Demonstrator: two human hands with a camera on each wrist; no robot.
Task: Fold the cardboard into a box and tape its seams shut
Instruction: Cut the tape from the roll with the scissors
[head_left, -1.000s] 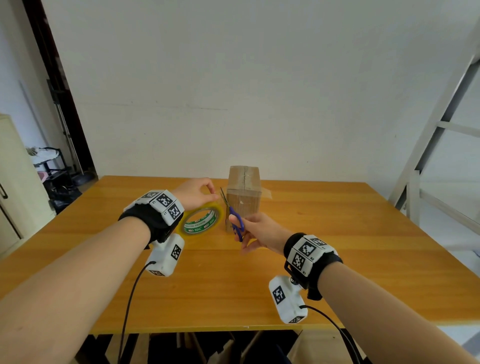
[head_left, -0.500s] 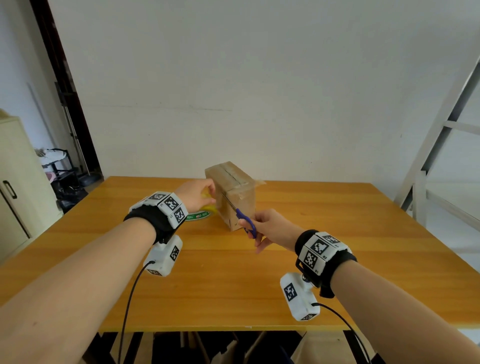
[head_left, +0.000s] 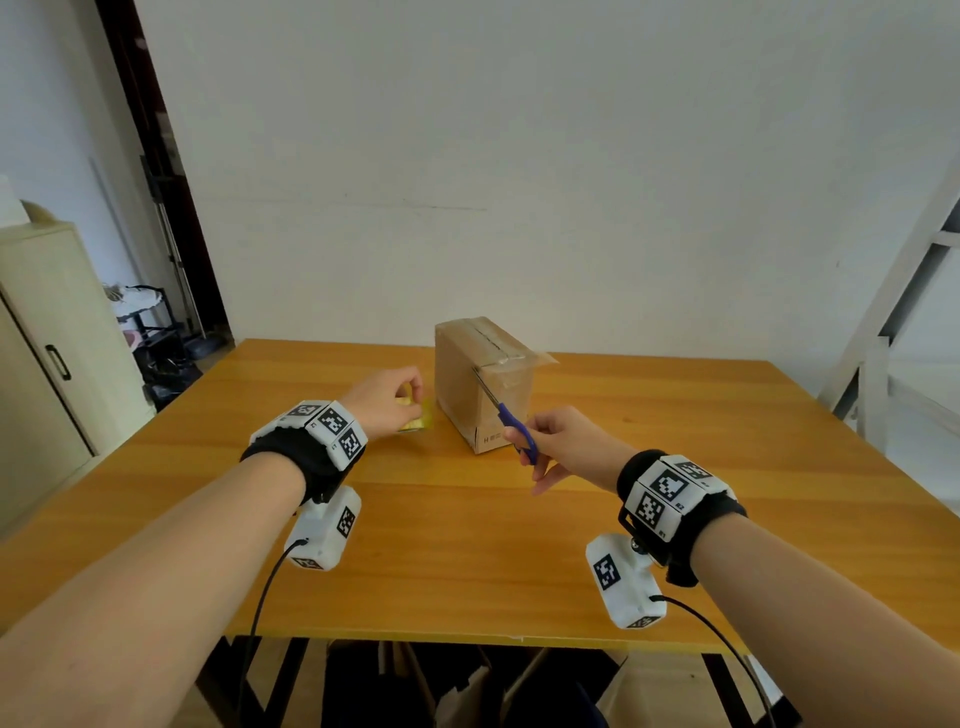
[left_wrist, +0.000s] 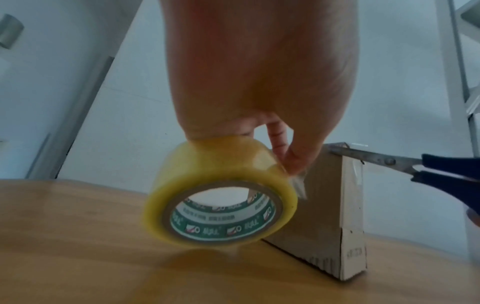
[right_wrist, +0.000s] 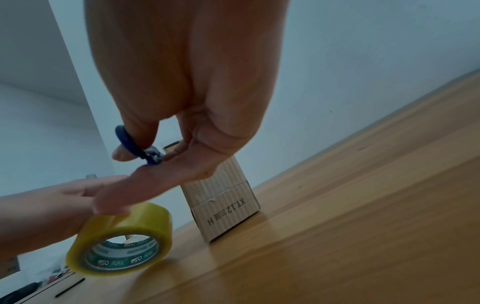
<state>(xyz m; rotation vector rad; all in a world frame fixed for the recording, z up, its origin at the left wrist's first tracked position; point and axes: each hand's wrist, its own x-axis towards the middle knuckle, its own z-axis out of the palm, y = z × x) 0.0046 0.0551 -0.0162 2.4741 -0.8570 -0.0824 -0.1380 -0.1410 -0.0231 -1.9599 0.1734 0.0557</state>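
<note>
A small folded cardboard box (head_left: 480, 384) stands upright on the wooden table (head_left: 467, 545), clear tape over its top seam. My left hand (head_left: 387, 397) grips a yellowish tape roll (left_wrist: 221, 191) just left of the box, low over the table; a loose tape end hangs by the fingertips (left_wrist: 293, 164). My right hand (head_left: 558, 441) holds blue-handled scissors (head_left: 511, 423) by the loops. Their blades (left_wrist: 363, 157) reach the box's top near corner. The roll (right_wrist: 122, 240) and box (right_wrist: 223, 201) also show in the right wrist view, as do the scissor loops (right_wrist: 132, 146).
A beige cabinet (head_left: 47, 353) stands left of the table, a dark doorway and a small cart (head_left: 150, 332) behind it. A white ladder-like frame (head_left: 893, 312) rises at the right. Bags sit under the table's near edge.
The box has turned so a corner faces me. My left hand lowered the tape roll toward the table beside the box. The scissors moved up to the box's top corner.
</note>
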